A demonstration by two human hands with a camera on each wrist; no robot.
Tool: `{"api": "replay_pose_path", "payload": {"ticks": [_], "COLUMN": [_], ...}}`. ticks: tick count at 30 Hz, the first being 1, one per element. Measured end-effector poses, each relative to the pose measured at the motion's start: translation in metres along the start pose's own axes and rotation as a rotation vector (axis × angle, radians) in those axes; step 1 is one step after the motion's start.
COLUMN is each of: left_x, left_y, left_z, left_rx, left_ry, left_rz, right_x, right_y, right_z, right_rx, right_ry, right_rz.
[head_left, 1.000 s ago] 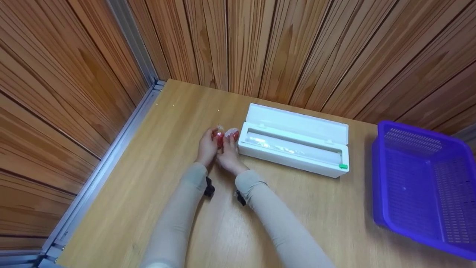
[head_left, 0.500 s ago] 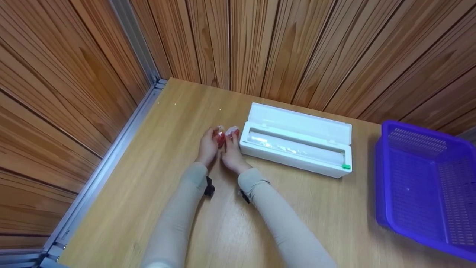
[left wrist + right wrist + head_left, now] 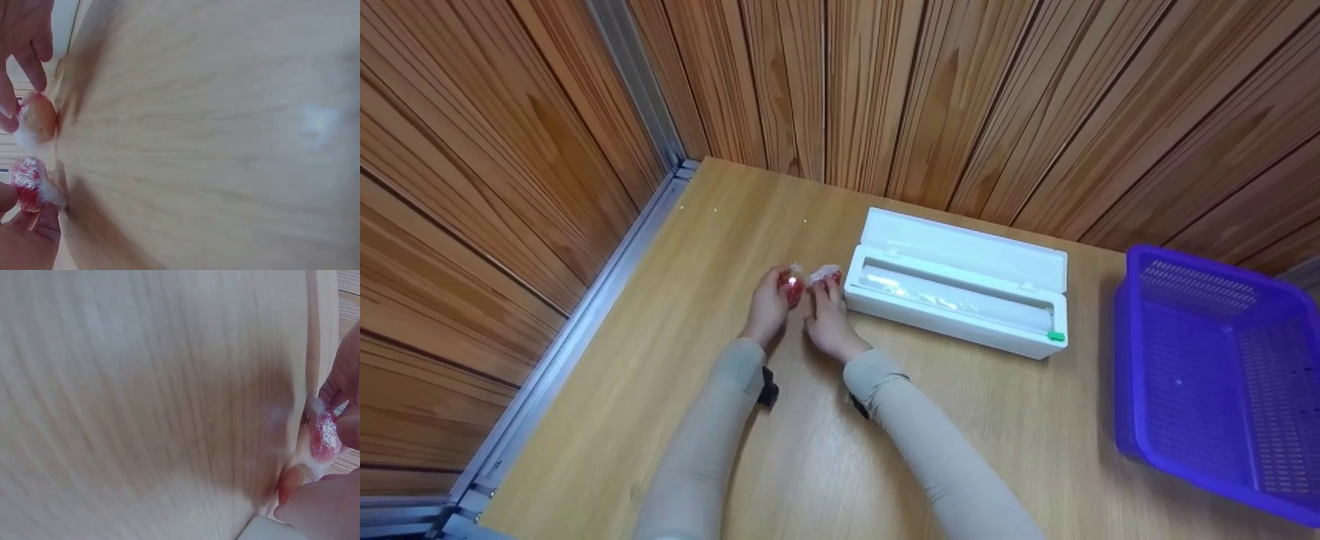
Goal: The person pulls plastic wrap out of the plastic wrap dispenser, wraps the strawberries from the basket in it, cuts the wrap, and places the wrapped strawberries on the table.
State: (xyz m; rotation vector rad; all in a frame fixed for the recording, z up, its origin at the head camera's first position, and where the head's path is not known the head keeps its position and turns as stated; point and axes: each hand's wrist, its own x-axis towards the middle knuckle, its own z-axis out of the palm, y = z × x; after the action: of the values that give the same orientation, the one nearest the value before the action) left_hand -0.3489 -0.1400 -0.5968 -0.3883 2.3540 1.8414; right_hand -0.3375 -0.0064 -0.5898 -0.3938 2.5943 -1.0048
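My left hand (image 3: 767, 309) holds a small round red fruit (image 3: 26, 183) wrapped in shiny clear film, with the film bunched up at one end. Just to its right, my right hand (image 3: 832, 324) grips a second film-wrapped fruit (image 3: 38, 117), red and yellowish, its fingers reaching down around it. A narrow gap separates the two fruits in the head view. Both are close over the wooden table (image 3: 802, 465). In the right wrist view, the right hand hides much of the second fruit.
Right beside the right hand stands a white wrap dispenser box (image 3: 945, 324), lid raised, with a roll of clear film (image 3: 952, 296) inside and a green slider (image 3: 1056, 337) at its right end. A purple basket (image 3: 1130, 360) is at the far right. Wood-panelled walls (image 3: 885, 97) rise behind.
My left hand has moved a little left and towards me with its wrapped fruit, widening the gap between the hands. The right hand stays in nearly the same spot beside the box.
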Motion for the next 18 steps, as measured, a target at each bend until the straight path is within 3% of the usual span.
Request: {"api": "replay_pose_path", "payload": {"ticks": [6, 7, 9, 14, 18], "left_x": [0.004, 0.005, 0.006, 0.002, -0.008], "left_y": [-0.004, -0.004, -0.002, 0.015, 0.028], "left_z": [0.008, 0.009, 0.009, 0.004, 0.0], "left_rx": [0.267, 0.276, 0.187, -0.129, -0.205], "left_ry": [0.068, 0.071, 0.061, 0.04, 0.008], "left_rz": [0.13, 0.134, 0.085, -0.115, -0.166], "right_x": [-0.002, -0.003, -0.004, -0.008, -0.012], "right_y": [0.001, 0.001, 0.001, 0.001, 0.002], "right_z": [0.003, 0.004, 0.005, 0.004, 0.006], "right_rx": [-0.041, -0.043, -0.048, -0.084, -0.112], "right_ry": [0.047, 0.04, 0.027, 0.01, -0.011], "right_rz": [-0.028, -0.021, -0.013, 0.004, 0.004]}}
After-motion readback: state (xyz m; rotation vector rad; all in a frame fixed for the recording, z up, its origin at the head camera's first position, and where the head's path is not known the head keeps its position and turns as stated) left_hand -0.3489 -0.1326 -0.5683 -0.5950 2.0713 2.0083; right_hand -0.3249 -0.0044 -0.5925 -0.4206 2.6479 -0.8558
